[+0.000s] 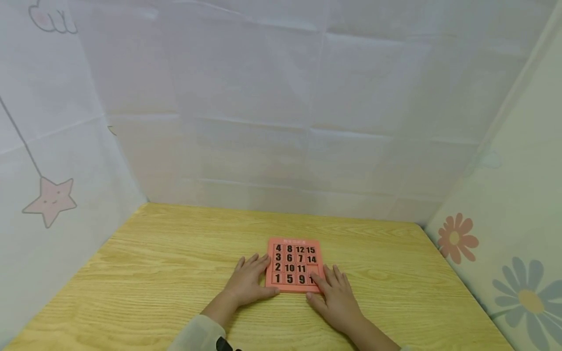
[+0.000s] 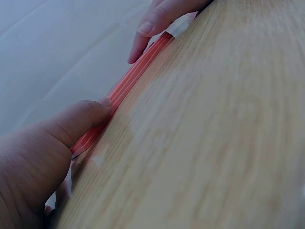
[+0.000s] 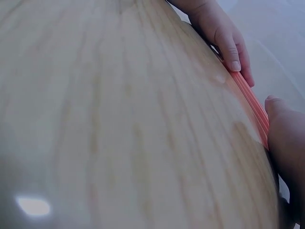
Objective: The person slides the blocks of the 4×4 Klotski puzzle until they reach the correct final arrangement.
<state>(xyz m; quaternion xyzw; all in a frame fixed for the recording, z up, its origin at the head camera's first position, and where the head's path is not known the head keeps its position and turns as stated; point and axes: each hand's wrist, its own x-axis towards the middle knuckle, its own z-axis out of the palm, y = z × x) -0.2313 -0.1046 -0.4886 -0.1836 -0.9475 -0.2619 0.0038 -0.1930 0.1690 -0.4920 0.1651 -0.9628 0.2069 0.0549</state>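
Note:
A coral-pink number sliding puzzle (image 1: 295, 241) lies flat on the wooden table, its black-numbered tiles facing up. A gap shows at the right end of the third row. My left hand (image 1: 250, 282) rests at the puzzle's left side, fingers extended along that edge. Its thumb (image 2: 88, 117) touches the front edge. At the lower right corner, my right hand (image 1: 337, 298) reaches over with its index finger touching the last bottom-row tile, partly covering its number. The right thumb (image 1: 315, 301) lies just in front of the puzzle.
Light wood-grain table (image 1: 175, 253) surrounds the puzzle. A pale cloth wall (image 1: 246, 122) stands behind it. Side cloths carry a printed pink star (image 1: 50, 201) on the left and printed flowers (image 1: 456, 239) on the right.

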